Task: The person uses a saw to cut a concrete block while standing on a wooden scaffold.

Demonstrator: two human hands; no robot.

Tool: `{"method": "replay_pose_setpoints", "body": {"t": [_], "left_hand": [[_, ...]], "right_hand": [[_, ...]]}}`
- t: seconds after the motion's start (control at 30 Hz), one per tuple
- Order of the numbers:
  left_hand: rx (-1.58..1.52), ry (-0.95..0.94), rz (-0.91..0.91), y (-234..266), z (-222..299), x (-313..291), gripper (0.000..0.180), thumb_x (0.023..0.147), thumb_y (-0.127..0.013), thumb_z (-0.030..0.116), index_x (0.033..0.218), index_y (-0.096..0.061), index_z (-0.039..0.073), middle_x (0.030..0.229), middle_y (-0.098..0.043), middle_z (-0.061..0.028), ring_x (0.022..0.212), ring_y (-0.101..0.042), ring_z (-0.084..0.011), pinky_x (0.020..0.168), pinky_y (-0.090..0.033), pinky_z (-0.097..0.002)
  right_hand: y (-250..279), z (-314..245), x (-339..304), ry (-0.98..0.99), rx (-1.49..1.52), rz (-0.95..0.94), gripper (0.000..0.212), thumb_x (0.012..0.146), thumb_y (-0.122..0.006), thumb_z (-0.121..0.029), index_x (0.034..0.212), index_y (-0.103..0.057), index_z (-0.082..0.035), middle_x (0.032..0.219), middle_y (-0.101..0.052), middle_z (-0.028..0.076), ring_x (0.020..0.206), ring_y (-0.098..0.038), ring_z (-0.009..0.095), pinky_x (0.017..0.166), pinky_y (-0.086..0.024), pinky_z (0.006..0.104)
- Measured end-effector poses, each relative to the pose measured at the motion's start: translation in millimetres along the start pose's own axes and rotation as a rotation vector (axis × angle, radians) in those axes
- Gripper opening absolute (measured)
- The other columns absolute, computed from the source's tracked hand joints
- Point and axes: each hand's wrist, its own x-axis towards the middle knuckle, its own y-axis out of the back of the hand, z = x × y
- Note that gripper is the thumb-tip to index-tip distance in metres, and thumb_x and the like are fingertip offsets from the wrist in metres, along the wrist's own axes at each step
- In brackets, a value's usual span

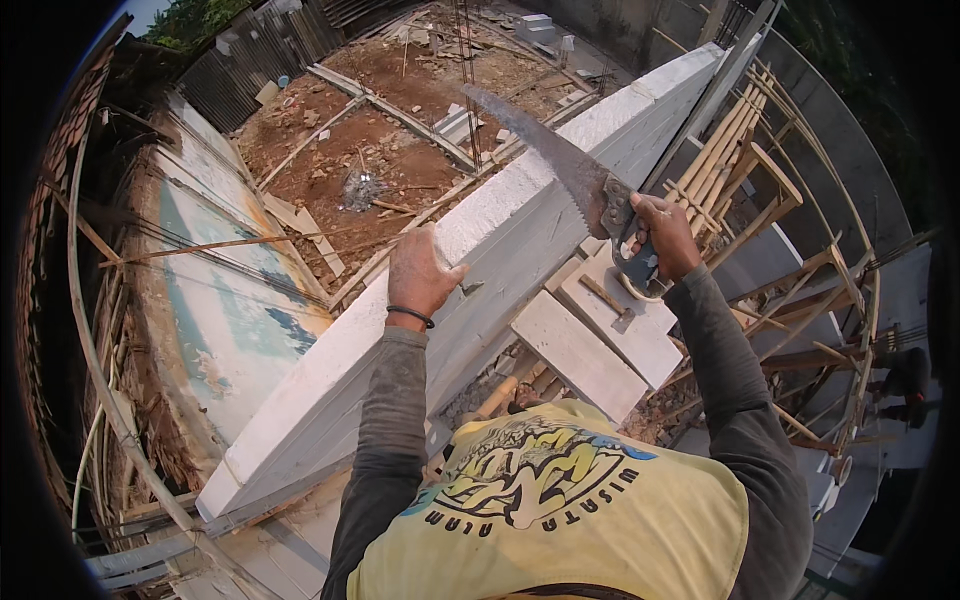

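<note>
Slanting across frame's upper ctr, handsaw [572,172] has its handle [637,268] clenched in R grip [662,237]; blade [530,133] overlaps wht block wall [535,238] in view, contact unclear; L grip [418,275] rests atop wall nr ctr, thumb spread from fingers; wood-handled tool [602,293] on pale slabs [575,352], rt of ctr; reddish soil [290,122], upper left.
</note>
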Motion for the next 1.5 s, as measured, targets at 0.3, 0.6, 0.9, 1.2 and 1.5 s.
{"method": "replay_pose_setpoints", "body": {"t": [0.3,0.6,0.9,1.2,1.5], "left_hand": [[-0.01,-0.003,-0.007,2,8,1,0.079,0.07,-0.086,0.033,0.132,-0.051,-0.002,0.124,-0.057,-0.0207,0.12,-0.053,-0.037,0.104,-0.041,-0.046],[0.013,0.004,-0.026,3,3,0,0.08,0.072,-0.083,0.036,0.134,-0.049,-0.001,0.126,-0.056,-0.0187,0.121,-0.052,-0.0349,0.105,-0.04,-0.0449],[0.01,0.03,-0.053,4,3,0,0.081,0.071,-0.085,0.034,0.134,-0.049,-0.002,0.128,-0.056,-0.0201,0.123,-0.051,-0.0354,0.109,-0.038,-0.0448],[-0.009,-0.002,-0.06,-1,7,6,0.08,0.07,-0.086,0.032,0.132,-0.05,-0.004,0.126,-0.056,-0.0224,0.121,-0.052,-0.0376,0.106,-0.04,-0.0456],[0.003,0.004,-0.057,4,6,0,0.078,0.071,-0.084,0.033,0.131,-0.05,-0.003,0.124,-0.056,-0.0217,0.12,-0.052,-0.0369,0.105,-0.041,-0.0454]], "right_hand": [[1,6,82,-0.11,0.206,0.044,0.025,0.097,-0.064,-0.022,0.09,-0.063,0.001,0.065,-0.047,0.001,0.051,-0.047,0.012,0.047,-0.045,0.0289],[11,23,26,-0.251,0.398,0.024,0.019,0.098,-0.063,-0.019,0.092,-0.061,-0.002,0.063,-0.047,-0.001,0.05,-0.047,0.01,0.045,-0.047,0.0288],[7,24,46,-0.286,0.371,0.041,0.018,0.098,-0.063,-0.019,0.092,-0.059,-0.003,0.063,-0.047,-0.001,0.047,-0.046,0.01,0.044,-0.047,0.0277],[20,28,61,-0.345,0.541,0.028,0.017,0.098,-0.062,-0.016,0.088,-0.055,-0.004,0.063,-0.047,-0.002,0.047,-0.046,0.008,0.04,-0.046,0.0257],[18,38,28,-0.221,0.505,0.022,0.02,0.097,-0.063,-0.021,0.091,-0.06,-0.002,0.065,-0.047,-0.002,0.05,-0.046,0.009,0.043,-0.047,0.0271]]}}
